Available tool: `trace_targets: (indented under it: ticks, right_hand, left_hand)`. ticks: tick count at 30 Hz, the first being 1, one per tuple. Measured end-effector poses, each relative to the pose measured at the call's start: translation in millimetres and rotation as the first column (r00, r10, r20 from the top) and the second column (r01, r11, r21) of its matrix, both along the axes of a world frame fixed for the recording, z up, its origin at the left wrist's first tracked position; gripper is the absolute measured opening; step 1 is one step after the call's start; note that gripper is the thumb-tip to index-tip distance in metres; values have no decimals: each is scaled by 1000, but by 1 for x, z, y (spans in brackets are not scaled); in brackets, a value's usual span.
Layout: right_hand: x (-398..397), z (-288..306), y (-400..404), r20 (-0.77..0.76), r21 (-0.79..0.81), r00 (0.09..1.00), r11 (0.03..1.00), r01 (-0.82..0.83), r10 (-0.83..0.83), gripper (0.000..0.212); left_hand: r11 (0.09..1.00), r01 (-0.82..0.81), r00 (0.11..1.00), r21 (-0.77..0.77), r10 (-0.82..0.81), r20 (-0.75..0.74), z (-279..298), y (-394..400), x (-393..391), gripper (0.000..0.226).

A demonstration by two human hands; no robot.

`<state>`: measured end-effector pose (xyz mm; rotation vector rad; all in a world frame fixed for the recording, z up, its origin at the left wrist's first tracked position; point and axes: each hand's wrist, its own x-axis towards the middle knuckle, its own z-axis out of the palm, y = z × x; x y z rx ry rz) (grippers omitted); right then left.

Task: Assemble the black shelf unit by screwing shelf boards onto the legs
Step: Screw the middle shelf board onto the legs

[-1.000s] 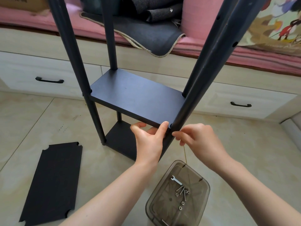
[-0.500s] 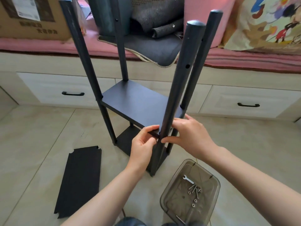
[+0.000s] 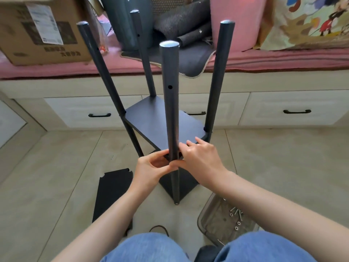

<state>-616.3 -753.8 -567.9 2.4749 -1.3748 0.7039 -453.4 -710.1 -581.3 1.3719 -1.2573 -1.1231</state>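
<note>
The black shelf unit stands on the floor with four upright legs. The near leg (image 3: 171, 110) is straight ahead of me. A middle shelf board (image 3: 151, 118) and a bottom board (image 3: 182, 184) are mounted between the legs. My left hand (image 3: 149, 171) grips the near corner of the middle board, thumb above and fingers curled beneath. My right hand (image 3: 202, 157) pinches the near leg at that joint, with its fingers on the board behind and its thumb in front. Whatever lies between my fingertips is hidden. A loose black board (image 3: 113, 193) lies flat on the floor to the left.
A clear brown plastic box (image 3: 207, 220) holding screws, washers and a small wrench sits on the floor by my right knee. Behind the unit runs a drawer bench (image 3: 283, 110) with a pink cushion, a cardboard box (image 3: 41, 31) and dark fabric on top.
My view has pulled back and up, so the leg tops now show. My right hand has closed in round the near leg, and my left hand has stayed at the board's corner.
</note>
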Motion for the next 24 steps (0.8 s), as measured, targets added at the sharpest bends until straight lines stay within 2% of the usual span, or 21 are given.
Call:
trace_targets:
  ticks: [3,9,14,20,24]
  right_hand:
    - [16,-1,8,54,-62,999,998,3,0,55]
    - [24,-16,12,8,-164,998,984,66,-66,48]
    - [35,-18,10,67,-288,996,954,82,-65,50]
    - [58,-20,1,101,-275,988,951,144,-121,46]
    - [52,-24,-7,187,-299,981,954,15,43,25]
  left_hand:
    - [1000,26,1000,16,-27,4,1,-2,16,43]
    - [996,93,995,-2,-93,36,6,-12,26,35]
    - [992,123,991,20,-123,42,5,-23,37,33]
    - [987,152,986,41,-155,63,6,-29,56,27]
    - [996,89,996,11,-90,28,-2,-28,61,34]
